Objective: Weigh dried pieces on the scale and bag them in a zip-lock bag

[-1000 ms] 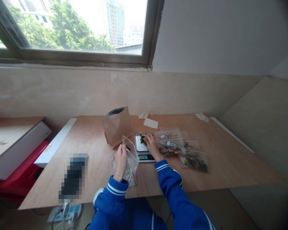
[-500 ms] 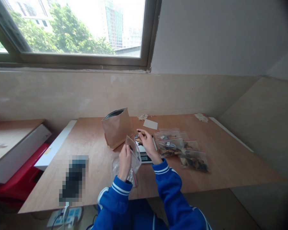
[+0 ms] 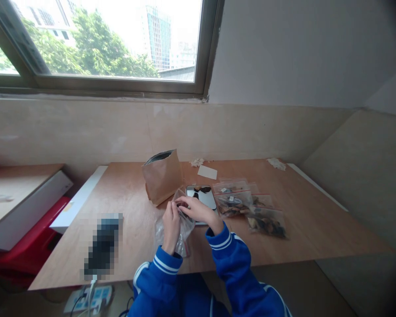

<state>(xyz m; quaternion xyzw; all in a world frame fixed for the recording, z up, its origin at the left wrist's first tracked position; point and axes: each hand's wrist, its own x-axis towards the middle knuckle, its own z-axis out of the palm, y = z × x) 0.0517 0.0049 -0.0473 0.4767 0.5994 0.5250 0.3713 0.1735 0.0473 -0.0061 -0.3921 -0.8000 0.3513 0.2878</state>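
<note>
Both hands meet at the clear bag's mouth

On the counter, a paper pouch stands beyond your left hand; plastic bags lie below it. Beyond your right hand, pieces lie on the scale, a card behind. Filled zip bags lie right.

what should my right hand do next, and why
Probably lower the right hand a little and let its pieces drop into the clear bag: its fingers are already at the bag's mouth, which the left hand holds, while dark pieces remain on the scale.
</note>
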